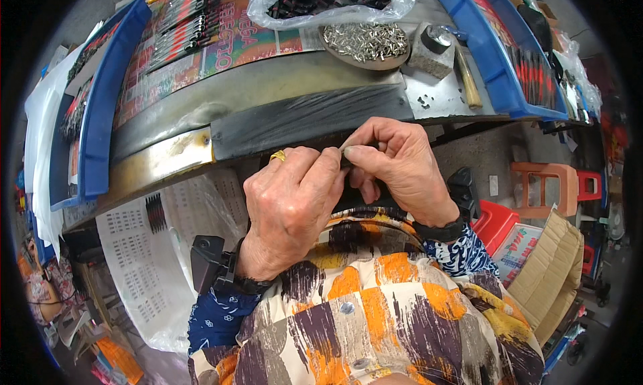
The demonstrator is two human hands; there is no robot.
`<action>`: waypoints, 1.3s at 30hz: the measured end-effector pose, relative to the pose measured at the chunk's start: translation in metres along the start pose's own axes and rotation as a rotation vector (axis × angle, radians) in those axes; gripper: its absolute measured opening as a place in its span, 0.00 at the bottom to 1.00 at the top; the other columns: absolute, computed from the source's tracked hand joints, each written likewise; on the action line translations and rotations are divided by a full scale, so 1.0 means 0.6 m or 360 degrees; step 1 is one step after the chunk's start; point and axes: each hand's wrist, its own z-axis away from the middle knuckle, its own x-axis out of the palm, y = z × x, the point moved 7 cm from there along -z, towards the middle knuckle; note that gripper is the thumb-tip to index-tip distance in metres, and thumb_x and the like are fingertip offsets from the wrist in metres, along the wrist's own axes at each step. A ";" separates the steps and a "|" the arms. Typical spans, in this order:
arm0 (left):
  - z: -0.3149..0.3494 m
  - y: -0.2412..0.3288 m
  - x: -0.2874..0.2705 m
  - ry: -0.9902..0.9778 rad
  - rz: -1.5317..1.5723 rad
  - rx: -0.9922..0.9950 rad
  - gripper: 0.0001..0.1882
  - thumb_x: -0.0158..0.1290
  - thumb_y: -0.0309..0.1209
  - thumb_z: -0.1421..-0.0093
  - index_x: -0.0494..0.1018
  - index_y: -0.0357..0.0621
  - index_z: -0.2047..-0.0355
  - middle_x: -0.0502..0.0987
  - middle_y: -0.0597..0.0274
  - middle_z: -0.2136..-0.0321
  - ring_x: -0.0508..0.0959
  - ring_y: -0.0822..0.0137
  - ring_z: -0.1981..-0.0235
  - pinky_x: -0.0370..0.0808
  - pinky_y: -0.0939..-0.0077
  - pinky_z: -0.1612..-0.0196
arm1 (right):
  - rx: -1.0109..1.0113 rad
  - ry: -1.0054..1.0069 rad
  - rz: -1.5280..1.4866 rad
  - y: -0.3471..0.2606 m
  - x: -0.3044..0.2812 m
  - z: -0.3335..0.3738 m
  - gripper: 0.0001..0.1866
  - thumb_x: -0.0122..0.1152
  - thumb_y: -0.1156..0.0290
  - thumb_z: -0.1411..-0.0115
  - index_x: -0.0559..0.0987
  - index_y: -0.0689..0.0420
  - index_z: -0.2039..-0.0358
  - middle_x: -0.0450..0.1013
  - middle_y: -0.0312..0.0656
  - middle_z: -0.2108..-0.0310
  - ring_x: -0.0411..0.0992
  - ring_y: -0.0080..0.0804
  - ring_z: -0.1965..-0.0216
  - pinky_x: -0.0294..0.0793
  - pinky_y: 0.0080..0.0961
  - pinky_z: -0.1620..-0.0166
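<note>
Both hands up at the near edge of the bench (268,123), fingertips meeting in front of the person's body. Left hand (291,197): fingers curled in, thumb hidden, closed on the left side of a small dark piece (345,161). Right hand (398,167): thumb and index finger pinched at the same piece, remaining fingers curled below. Piece sits between the two sets of fingertips, mostly covered; exact shape can't be told. Yellow ring (278,155) on the left hand, black strap on each wrist, blue patterned sleeves. Just past the hands, a dark strip (308,120) runs along the bench edge, with a shiny metal plate (164,154) left of it. Further back: shallow bowl (375,64) heaped with small silvery metal bits (365,42); clear plastic bag (260,8) holding dark pieces, right behind the bowl; grey block (429,63) with a black roll (437,39) on top, just right of the bowl; wooden handle (467,80) lying beside the block, a few black crumbs near it. Blue tray (100,140) at the left end, another blue tray (487,56) at the right, red-and-black sticks in the right one. More such sticks (187,33) lie in rows on a printed sheet, back left.
</note>
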 end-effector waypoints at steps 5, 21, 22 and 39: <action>-0.010 -0.002 -0.003 -0.0019 0.0016 -0.0009 0.13 0.61 0.22 0.55 0.76 0.39 0.66 0.73 0.60 0.77 0.75 0.61 0.78 0.73 0.70 0.75 | -0.0079 0.0028 -0.0003 -0.004 0.000 -0.005 0.09 0.60 0.69 0.37 0.77 0.64 0.66 0.75 0.36 0.79 0.71 0.16 0.83 0.68 0.11 0.80; -0.049 0.000 -0.007 0.0054 0.0027 0.0043 0.13 0.63 0.22 0.55 0.76 0.39 0.67 0.74 0.60 0.77 0.75 0.60 0.79 0.73 0.70 0.76 | -0.0342 0.0126 0.0388 -0.073 -0.038 -0.012 0.06 0.61 0.74 0.38 0.79 0.63 0.63 0.75 0.34 0.76 0.71 0.14 0.77 0.71 0.12 0.75; -0.050 -0.004 -0.009 0.0063 0.0026 0.0020 0.13 0.63 0.22 0.56 0.76 0.40 0.67 0.74 0.60 0.77 0.75 0.60 0.79 0.73 0.70 0.76 | -0.0457 0.0292 0.0605 -0.087 -0.055 -0.015 0.07 0.63 0.74 0.40 0.80 0.63 0.63 0.76 0.35 0.75 0.71 0.15 0.76 0.71 0.14 0.74; -0.038 -0.033 -0.022 -0.0035 -0.0013 -0.0157 0.14 0.64 0.20 0.57 0.75 0.39 0.69 0.74 0.59 0.78 0.76 0.59 0.78 0.73 0.69 0.74 | -0.1379 0.0745 0.2175 -0.126 -0.083 -0.051 0.14 0.70 0.74 0.53 0.83 0.56 0.63 0.71 0.42 0.66 0.69 0.41 0.62 0.71 0.34 0.61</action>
